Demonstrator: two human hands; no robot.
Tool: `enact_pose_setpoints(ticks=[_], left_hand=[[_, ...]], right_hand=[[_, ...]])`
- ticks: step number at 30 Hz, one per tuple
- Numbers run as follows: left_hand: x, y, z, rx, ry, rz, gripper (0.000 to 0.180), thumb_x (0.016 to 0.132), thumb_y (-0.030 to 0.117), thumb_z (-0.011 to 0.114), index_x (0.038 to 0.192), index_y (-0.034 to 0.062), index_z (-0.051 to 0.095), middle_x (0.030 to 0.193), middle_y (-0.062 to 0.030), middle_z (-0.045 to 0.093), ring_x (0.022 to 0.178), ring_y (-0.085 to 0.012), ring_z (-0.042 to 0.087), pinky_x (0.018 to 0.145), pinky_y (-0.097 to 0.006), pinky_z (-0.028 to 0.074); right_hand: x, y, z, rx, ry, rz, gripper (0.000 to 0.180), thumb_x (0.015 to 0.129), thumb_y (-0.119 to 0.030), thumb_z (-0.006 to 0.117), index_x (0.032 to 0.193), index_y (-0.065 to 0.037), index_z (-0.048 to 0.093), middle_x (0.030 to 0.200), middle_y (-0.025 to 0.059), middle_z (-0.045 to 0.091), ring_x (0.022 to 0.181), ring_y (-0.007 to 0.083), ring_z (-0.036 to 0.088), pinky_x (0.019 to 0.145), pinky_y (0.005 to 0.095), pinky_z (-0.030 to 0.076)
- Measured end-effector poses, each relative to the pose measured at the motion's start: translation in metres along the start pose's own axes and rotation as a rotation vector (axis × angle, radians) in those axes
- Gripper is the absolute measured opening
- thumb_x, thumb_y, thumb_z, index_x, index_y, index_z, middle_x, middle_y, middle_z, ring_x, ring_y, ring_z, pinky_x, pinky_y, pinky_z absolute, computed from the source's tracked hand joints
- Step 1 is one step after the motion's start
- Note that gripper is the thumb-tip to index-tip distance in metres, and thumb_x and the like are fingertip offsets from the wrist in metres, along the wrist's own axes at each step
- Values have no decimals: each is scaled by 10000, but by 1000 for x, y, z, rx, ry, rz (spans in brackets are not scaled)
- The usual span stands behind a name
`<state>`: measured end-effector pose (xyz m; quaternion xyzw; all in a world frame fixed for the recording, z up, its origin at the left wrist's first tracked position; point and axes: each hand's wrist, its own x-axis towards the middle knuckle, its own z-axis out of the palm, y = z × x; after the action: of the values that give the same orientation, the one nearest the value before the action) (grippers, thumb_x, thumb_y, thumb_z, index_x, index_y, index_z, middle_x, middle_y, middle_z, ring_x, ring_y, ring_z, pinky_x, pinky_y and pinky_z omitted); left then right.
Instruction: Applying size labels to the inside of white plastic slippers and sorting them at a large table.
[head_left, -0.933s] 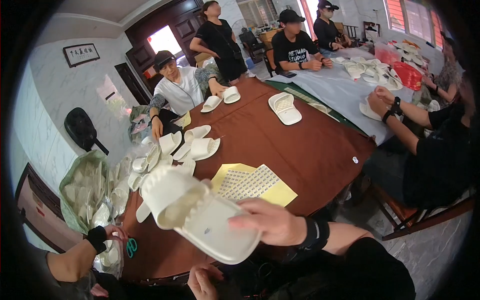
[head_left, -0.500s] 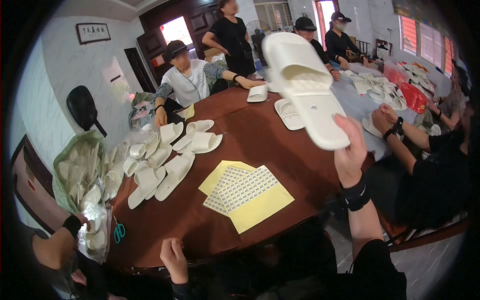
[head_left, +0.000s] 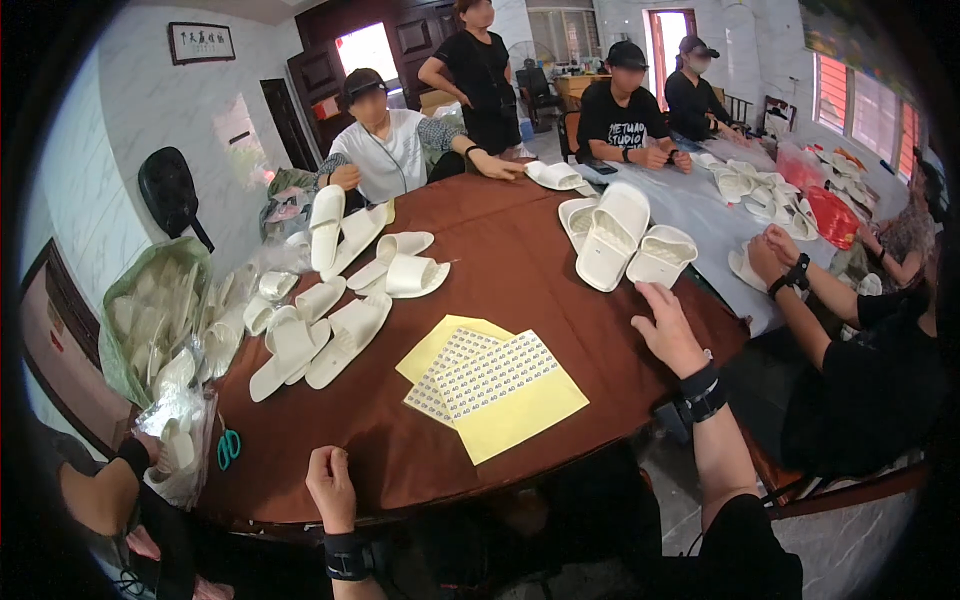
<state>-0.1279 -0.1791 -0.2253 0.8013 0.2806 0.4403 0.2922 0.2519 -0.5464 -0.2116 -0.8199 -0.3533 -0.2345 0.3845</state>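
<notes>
My right hand (head_left: 672, 328) is open over the right side of the brown table, fingers apart and just short of a white slipper (head_left: 664, 258). Beside that one, another white slipper (head_left: 610, 240) lies partly on top of a third. My left hand (head_left: 331, 487) is at the table's near edge with its fingers curled together; whatever they may hold is hidden. Between my hands, yellow-backed sticker sheets (head_left: 525, 420) printed with rows of small labels lie overlapping on the brown table (head_left: 500, 250).
White slippers (head_left: 350, 335) spread over the left side, near a green sack (head_left: 130, 300) of wrapped ones. Teal scissors (head_left: 229, 449) lie at the left edge. Across the table a person holds a slipper (head_left: 326, 230). People sit along a grey-covered table (head_left: 690, 215) at right.
My right hand has lowered and let go of the white slipper, which lies among the others at right. Across the table, the person has lifted a slipper and another has come to rest farther back.
</notes>
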Motion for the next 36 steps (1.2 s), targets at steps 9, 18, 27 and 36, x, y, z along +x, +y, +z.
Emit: enact_pose_setpoints(ticks=[9,18,27,36], left_hand=[[-3,-8,-4,-6,-29,25,121,954,68,563,873,-20,583,766,-67,576,724,-137,530,681,-278,459],[4,-2,-5,121,-124,90,108,930,105,592,917,-1,613,830,-112,607,755,-212,590,710,-312,481],[34,12,-33,84,-444,-91,160,912,139,632,995,3,642,903,-105,643,791,-185,610,720,-309,489],[165,-40,-18,90,-220,-89,260,898,188,640,1043,-28,646,927,-102,678,836,-145,612,751,-299,494]], right_hand=[[-9,-47,7,184,-154,-77,434,823,-88,678,1238,-44,559,1323,225,510,1220,405,492,1029,436,417],[-19,-49,24,126,-200,-154,408,789,-123,700,1174,-37,598,1240,203,581,1148,397,540,977,443,439],[-22,-60,22,52,-229,-127,335,828,-121,668,1147,-40,604,1238,179,579,1166,367,522,1003,429,403],[-21,-61,22,6,-248,-126,289,823,-102,668,1097,-29,617,1205,171,586,1157,355,520,1004,424,394]])
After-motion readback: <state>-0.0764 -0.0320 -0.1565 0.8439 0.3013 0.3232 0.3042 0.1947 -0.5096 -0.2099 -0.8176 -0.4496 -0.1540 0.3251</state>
